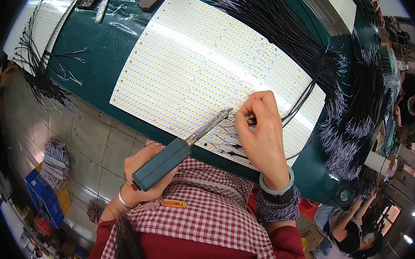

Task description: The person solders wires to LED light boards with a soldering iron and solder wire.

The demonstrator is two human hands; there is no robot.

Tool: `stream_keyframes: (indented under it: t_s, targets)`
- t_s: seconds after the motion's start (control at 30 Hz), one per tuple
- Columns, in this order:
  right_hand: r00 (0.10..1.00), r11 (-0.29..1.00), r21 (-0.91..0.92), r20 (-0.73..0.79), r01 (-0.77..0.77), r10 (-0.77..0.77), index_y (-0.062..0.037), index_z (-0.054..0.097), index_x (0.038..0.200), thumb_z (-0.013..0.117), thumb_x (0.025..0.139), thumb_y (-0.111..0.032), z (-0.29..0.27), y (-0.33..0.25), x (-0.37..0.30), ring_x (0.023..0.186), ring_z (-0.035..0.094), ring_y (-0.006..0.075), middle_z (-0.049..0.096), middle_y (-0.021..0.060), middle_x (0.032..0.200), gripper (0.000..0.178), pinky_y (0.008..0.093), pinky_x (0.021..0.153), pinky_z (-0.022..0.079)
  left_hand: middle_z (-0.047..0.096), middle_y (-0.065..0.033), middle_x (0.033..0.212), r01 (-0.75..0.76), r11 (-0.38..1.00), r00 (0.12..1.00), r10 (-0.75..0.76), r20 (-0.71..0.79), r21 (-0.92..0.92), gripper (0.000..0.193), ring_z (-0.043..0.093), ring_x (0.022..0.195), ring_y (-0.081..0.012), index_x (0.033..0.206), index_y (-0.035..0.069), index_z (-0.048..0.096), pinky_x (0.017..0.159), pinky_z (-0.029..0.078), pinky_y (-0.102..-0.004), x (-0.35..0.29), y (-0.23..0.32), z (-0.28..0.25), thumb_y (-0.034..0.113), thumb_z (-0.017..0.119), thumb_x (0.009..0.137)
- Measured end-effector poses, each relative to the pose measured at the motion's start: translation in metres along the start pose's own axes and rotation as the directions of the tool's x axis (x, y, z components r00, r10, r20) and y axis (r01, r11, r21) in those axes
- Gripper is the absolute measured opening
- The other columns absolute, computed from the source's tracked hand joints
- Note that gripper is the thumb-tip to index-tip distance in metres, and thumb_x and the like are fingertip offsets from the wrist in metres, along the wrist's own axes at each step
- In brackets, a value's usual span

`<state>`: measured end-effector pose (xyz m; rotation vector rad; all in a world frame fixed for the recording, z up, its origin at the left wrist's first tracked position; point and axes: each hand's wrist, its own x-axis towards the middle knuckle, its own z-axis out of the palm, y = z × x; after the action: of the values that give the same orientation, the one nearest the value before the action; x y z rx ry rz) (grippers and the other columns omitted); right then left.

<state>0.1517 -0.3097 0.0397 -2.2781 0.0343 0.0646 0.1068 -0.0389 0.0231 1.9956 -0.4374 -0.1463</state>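
Observation:
A white LED board [174,55], covered in rows of small yellow chips, lies on the green table in front of me. My left hand [137,170] is wrapped round the green handle of a soldering iron [163,163]. The iron points up and to the right, its tip at the board beside my right fingertips. Over the board, my right hand [267,131] is closed in a pinch on a black wire [252,119], partly hidden by the fingers. Several short black wires [233,145] with thin bare-looking ends lie on the board just below that hand.
A thick bundle of black wires [282,29] lies along the board's far right side, with more wire bundles [351,135] at the right. More boards and wires [41,36] are at the table's left end. A blue and yellow box [46,195] stands on the floor. Another person [349,231] is at lower right.

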Motion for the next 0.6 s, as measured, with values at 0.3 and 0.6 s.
stream_keyframes:
  t_s: [0.3,0.6]
  targets:
    - [1.0,1.0,-0.021,-0.008,0.004,-0.005,0.004,0.057,0.086,0.065,0.086,0.002,0.001,-0.001,0.0,0.083,0.06,0.0341,0.054,0.0174,0.102,0.008,0.0422,0.071,0.05,0.072,-0.0153,0.092,-0.014,1.0,0.999,0.014,-0.042,-0.009,0.026,0.072,0.074,-0.0261,0.1,-0.006,0.073,0.066,0.058,-0.0312,-0.003,0.002,-0.001,0.0,0.082,0.076]
    - [1.0,0.999,0.053,-0.001,-0.01,0.01,0.0042,0.061,0.09,0.066,0.088,0.003,-0.003,-0.003,0.001,0.084,0.059,0.0238,0.055,0.0129,0.103,0.006,0.0338,0.072,0.049,0.072,-0.0158,0.092,0.022,0.999,0.998,-0.024,-0.052,-0.044,0.031,0.072,0.072,-0.0249,0.109,-0.006,0.072,0.064,0.057,-0.0309,-0.012,-0.008,0.0,0.004,0.082,0.081]
